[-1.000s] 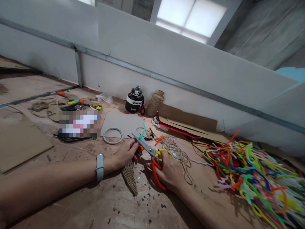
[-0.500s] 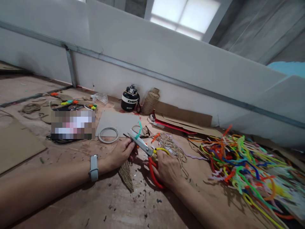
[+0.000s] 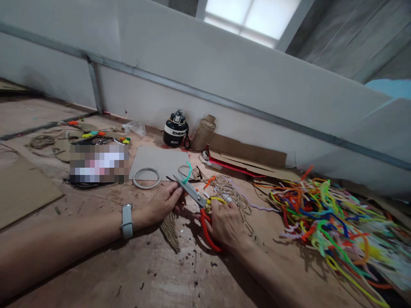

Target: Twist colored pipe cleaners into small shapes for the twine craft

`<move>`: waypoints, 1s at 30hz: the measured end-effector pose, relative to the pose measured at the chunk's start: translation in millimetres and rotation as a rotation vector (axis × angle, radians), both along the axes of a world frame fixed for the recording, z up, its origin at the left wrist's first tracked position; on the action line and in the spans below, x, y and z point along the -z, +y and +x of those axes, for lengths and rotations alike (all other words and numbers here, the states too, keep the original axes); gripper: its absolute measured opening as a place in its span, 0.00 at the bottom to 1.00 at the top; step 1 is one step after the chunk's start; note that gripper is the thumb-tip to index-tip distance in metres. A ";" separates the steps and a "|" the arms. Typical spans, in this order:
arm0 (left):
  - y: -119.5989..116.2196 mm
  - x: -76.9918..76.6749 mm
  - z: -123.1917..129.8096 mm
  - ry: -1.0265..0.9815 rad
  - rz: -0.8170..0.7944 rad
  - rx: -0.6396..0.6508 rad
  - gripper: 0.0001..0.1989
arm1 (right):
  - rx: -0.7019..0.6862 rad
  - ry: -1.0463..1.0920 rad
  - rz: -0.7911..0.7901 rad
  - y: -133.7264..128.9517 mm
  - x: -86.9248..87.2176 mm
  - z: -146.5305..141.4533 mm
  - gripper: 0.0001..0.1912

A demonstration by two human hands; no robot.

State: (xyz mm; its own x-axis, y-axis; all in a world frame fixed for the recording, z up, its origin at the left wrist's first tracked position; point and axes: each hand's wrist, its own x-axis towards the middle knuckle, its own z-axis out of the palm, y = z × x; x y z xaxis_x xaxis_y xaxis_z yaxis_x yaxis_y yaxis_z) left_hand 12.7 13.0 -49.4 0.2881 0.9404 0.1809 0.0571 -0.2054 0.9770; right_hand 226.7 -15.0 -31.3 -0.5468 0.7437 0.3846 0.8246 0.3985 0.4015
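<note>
My left hand point(image 3: 165, 202) is closed in a pinch, with a piece of brown twine cords laid side by side point(image 3: 170, 233) hanging below its fingers. A thin dark tip sticks out above the thumb. My right hand point(image 3: 226, 224) grips scissors point(image 3: 194, 194) with one red and one yellow handle. Their blades point up and left, close to my left thumb and fingertips. Around the blades curls a turquoise pipe cleaner point(image 3: 189, 172); whether the blades touch it I cannot tell. The fingers behind the left thumb are partly hidden.
A pale ring point(image 3: 146, 178) lies by a grey card point(image 3: 163, 158). Behind stand a black bottle point(image 3: 176, 130) and a twine spool point(image 3: 204, 133). Loose twine point(image 3: 231, 192) lies beyond my right hand, and a heap of colourful pipe cleaners point(image 3: 321, 214) covers the right side.
The view has shifted slightly. Both hands, the scissors and the twine piece keep nearly the same places.
</note>
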 end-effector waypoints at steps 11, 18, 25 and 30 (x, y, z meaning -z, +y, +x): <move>0.4 -4.6 -3.8 -0.062 0.030 0.004 0.16 | 0.365 0.024 -0.127 9.8 -15.6 18.2 0.23; -5.3 -11.0 -6.1 -0.012 0.064 0.051 0.15 | 0.531 0.095 -0.348 23.9 -37.5 39.4 0.21; -19.8 -23.8 -8.0 0.128 0.122 0.186 0.18 | -0.067 0.521 -0.261 20.6 -45.4 30.8 0.16; -23.0 -28.2 -8.9 0.151 0.241 0.206 0.14 | -0.301 0.898 -0.467 11.5 -36.3 -23.2 0.10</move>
